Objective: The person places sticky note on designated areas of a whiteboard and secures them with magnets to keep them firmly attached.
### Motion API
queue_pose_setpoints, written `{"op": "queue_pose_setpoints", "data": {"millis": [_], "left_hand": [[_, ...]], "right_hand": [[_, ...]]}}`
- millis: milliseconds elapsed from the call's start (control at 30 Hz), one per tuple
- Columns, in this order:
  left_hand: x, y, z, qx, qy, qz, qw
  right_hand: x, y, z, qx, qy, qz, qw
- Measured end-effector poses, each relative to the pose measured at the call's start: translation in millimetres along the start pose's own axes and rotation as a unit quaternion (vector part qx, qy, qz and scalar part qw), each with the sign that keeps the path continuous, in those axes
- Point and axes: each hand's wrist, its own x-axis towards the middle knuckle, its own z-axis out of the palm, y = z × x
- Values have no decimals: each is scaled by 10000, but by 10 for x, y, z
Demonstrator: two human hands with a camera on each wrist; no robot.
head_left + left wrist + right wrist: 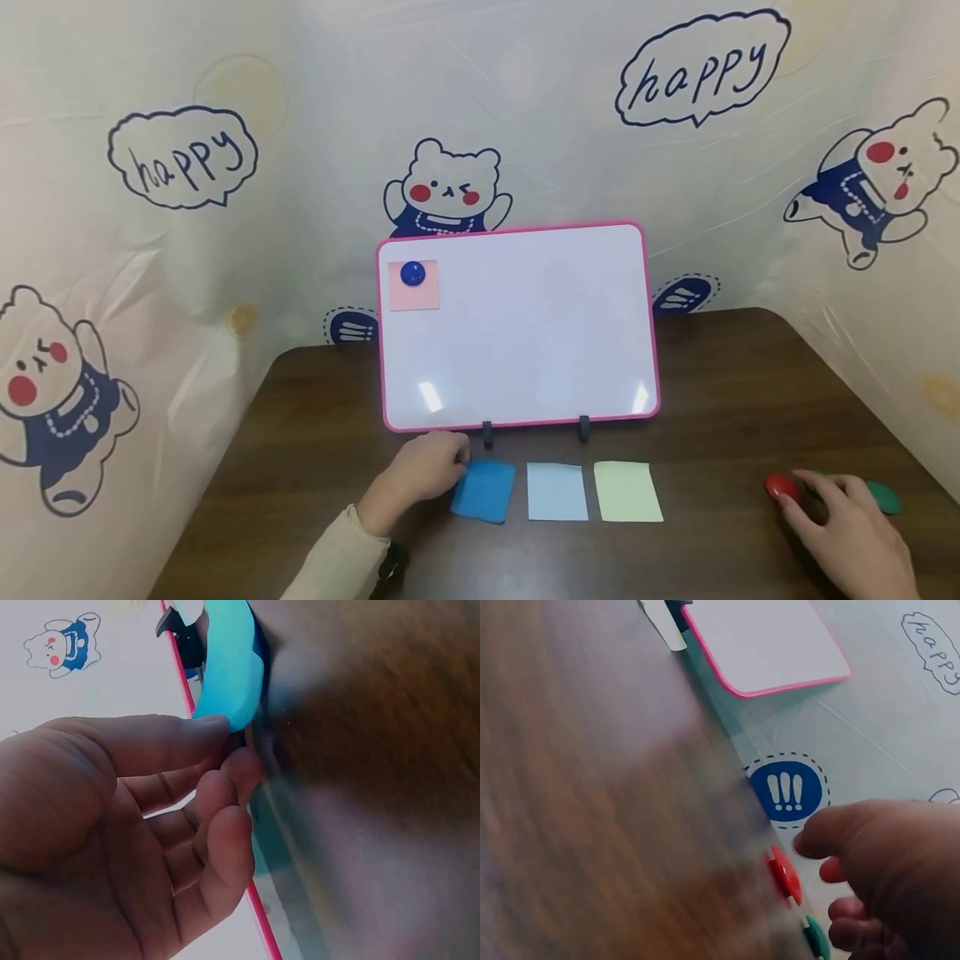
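My left hand (429, 465) is at the upper left corner of a dark blue sticky note (484, 492) on the table. In the left wrist view the thumb lies on the edge of the blue note (234, 667), pinching it against fingers partly hidden behind. My right hand (855, 521) reaches over the table at the right, thumb and forefinger beside a round red magnet (781, 487). The right wrist view shows the red magnet (784, 876) just off the thumb tip. A green magnet (885, 497) lies beyond the fingers, partly covered by them.
A pink-framed whiteboard (525, 333) stands on black feet behind the notes. On it a blue magnet (412, 273) overlaps a pink note (414, 298). A light blue note (557, 493) and a pale green note (628, 493) lie right of the dark blue one.
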Motion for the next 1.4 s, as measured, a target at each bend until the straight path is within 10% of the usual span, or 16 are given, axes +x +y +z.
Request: {"op": "queue_pose_setpoints", "data": {"millis": [367, 733, 1067, 1400], "left_hand": [[-2, -18, -54, -658, 95, -68, 9978], [65, -94, -122, -1564, 698, 163, 9851], [160, -53, -162, -2558, 2196, -180, 9413], [239, -39, -210, -3224, 2366, -275, 9161]], "right_hand": [[57, 150, 56, -94, -901, 365, 9952], [92, 92, 26, -8, -819, 143, 9965], [98, 51, 27, 2, -860, 261, 9960], [106, 41, 17, 79, -758, 170, 9969]]}}
